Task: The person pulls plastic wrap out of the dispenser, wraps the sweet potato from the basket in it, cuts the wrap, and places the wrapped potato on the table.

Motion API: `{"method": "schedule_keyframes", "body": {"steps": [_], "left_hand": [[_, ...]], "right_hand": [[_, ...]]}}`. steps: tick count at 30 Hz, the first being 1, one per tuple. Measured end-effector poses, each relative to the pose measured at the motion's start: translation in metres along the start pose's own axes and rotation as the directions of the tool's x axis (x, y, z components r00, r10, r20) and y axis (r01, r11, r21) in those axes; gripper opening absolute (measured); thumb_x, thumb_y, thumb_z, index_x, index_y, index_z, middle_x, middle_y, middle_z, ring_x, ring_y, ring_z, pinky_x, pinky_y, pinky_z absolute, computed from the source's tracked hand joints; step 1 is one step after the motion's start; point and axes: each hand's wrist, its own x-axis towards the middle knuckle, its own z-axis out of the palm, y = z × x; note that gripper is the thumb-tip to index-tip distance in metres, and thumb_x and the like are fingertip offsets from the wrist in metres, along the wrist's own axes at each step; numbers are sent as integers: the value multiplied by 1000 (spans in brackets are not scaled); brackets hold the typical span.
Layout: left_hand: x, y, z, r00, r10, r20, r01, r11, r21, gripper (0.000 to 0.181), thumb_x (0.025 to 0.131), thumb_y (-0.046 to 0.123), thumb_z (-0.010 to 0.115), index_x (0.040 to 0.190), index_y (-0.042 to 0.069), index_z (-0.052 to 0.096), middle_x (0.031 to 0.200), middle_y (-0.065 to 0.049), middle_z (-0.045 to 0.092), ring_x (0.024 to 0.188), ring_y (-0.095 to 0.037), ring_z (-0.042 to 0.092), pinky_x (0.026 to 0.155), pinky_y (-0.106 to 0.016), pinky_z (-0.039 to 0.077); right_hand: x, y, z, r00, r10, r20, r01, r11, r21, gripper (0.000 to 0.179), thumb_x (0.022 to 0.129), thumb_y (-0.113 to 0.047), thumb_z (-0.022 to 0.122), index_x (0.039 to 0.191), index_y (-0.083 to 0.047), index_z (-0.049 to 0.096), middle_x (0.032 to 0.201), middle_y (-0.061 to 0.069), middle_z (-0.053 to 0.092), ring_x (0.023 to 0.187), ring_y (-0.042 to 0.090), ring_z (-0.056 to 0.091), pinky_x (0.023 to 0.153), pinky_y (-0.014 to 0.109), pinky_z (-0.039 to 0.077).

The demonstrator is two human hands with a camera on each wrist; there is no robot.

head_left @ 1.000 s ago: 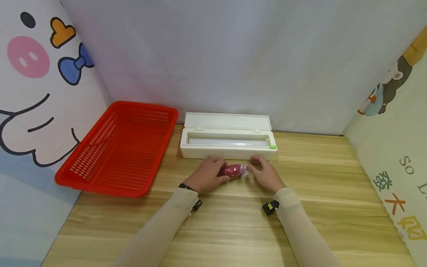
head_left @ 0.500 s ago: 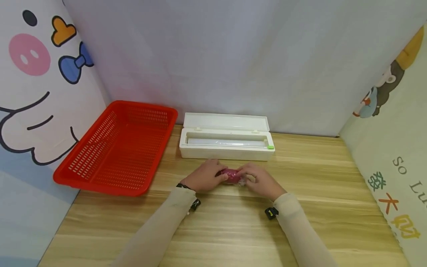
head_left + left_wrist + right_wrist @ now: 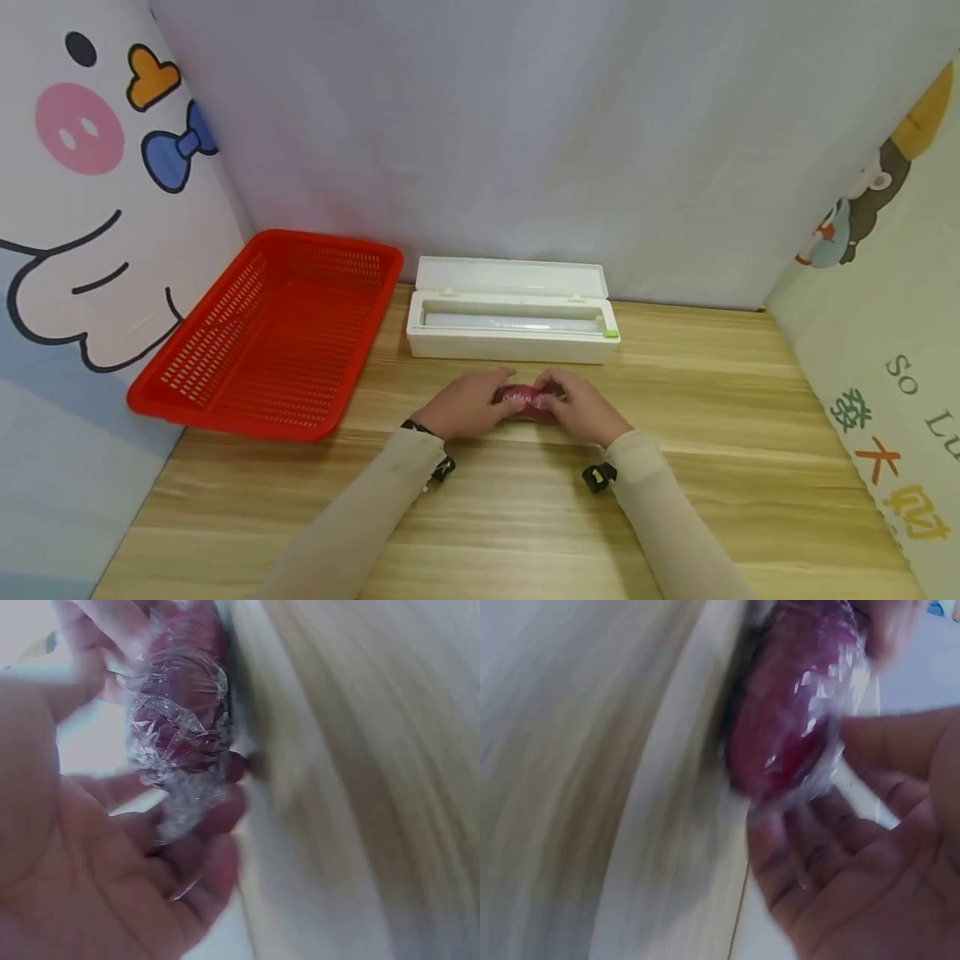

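A purple-red oblong vegetable (image 3: 517,395), its exact kind unclear, lies between my hands in front of the white box and is wrapped in crinkled cling film. My left hand (image 3: 465,405) holds its left end with curled fingers. At the other end, my right hand (image 3: 588,412) pinches it between thumb and fingers. In the left wrist view, loose film (image 3: 191,806) bunches at the end of the vegetable (image 3: 184,697), against my fingertips. The right wrist view shows smoother film over the vegetable (image 3: 791,712), with my fingers beneath its end.
A white cling film box (image 3: 510,346) stands open behind the hands, with a film roll (image 3: 513,322) inside and a green slider (image 3: 611,334) on its right. To the left is a red perforated basket (image 3: 365,350). A pale curtain (image 3: 525,150) hangs behind the wooden table (image 3: 712,417).
My right hand has moved from the loose film end onto the vegetable and closed around its right end. The vegetable and both hands have shifted slightly nearer to me.
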Motion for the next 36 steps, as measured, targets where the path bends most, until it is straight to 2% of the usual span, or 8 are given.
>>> {"method": "schedule_keyframes", "body": {"steps": [3,5,10,15,21,25,30,36], "left_hand": [[-5,2,1,999,25,29,-27,998,53,69,94,30,76,153,12,44,137,-12,63,121,-25,61,103,-43,50],[-6,4,4,998,57,18,-59,992,113,66,90,20,79,148,15,48,135,-12,63,121,-29,61,104,-46,49],[-4,10,12,990,77,-114,-45,966,256,50,90,16,81,135,21,61,125,-9,61,115,-29,57,98,-48,49],[-3,13,11,974,108,-201,-38,945,325,43,86,19,85,126,18,69,105,-6,63,95,-22,59,84,-41,53],[-2,10,1,988,109,-112,-70,949,307,41,94,24,79,132,15,67,112,-7,66,102,-22,61,91,-39,53],[0,6,-4,997,73,9,-72,949,307,41,103,23,65,143,18,62,122,-6,65,113,-23,58,101,-39,48],[1,5,-8,996,2,87,-25,965,261,47,110,26,50,154,13,49,138,-11,61,128,-29,56,111,-44,42],[0,9,-9,1000,-3,16,1,992,128,40,111,23,45,147,4,49,128,-16,68,117,-28,66,100,-43,53]], "right_hand": [[3,2,-1,998,63,8,-63,998,29,16,104,-11,58,118,-11,67,121,10,69,116,30,62,102,52,49],[5,4,-1,995,99,6,-100,994,52,18,104,-12,57,119,-9,68,123,12,68,116,29,61,101,49,48],[9,4,-2,983,181,-16,-179,980,87,20,102,-17,62,114,-7,73,120,12,71,106,24,62,90,37,49],[10,1,2,983,162,-91,-159,986,42,21,99,-22,67,112,-6,74,118,14,71,110,29,64,96,45,51],[1,-2,2,959,-51,-278,18,993,-120,12,92,-11,74,103,-7,76,116,12,68,116,34,61,106,54,46],[-7,-12,4,965,-179,-191,111,941,-321,16,90,-7,72,104,-6,77,109,8,69,102,27,65,93,46,54],[-12,-31,15,991,-124,-57,84,883,-461,45,82,-13,76,123,3,69,115,12,67,99,26,65,86,43,58],[-9,-29,23,995,-87,-40,57,872,-486,47,83,-18,86,122,0,66,112,14,69,103,31,67,89,48,57]]}}
